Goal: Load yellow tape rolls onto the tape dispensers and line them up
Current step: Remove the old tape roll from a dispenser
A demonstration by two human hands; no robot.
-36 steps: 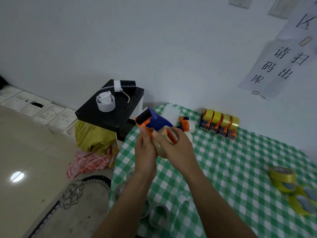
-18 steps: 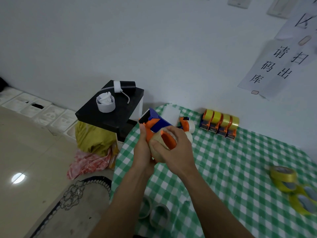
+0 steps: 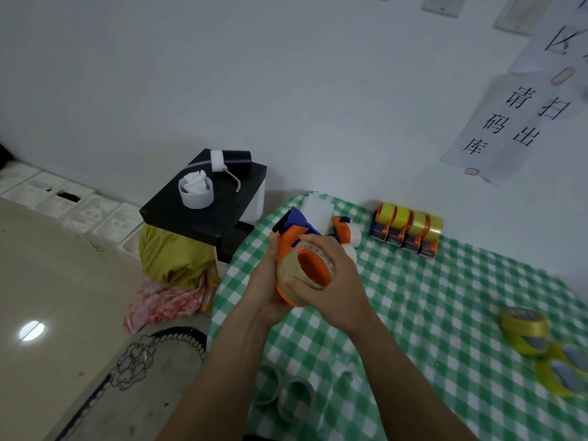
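Above the table's left edge I hold an orange-and-blue tape dispenser (image 3: 294, 232). My left hand (image 3: 265, 281) grips its body from the left. My right hand (image 3: 331, 281) curls round a pale tape roll (image 3: 291, 273) that sits on the dispenser's orange hub (image 3: 313, 267). Several loaded dispensers with yellow tape (image 3: 407, 229) stand in a row by the wall. Loose yellow tape rolls (image 3: 525, 329) lie at the table's right edge. Another orange dispenser with pale tape (image 3: 346, 233) lies just behind my hands.
The table wears a green-and-white checked cloth (image 3: 413, 313). Two near-empty pale rolls (image 3: 286, 393) stand near its front left edge. A black stand (image 3: 203, 205) with a white cup (image 3: 195, 190) is left of the table, above a yellow bag (image 3: 171, 256).
The dispenser has tilted and come lower and closer to me. My right hand has turned round the pale roll, so the orange hub now faces up.
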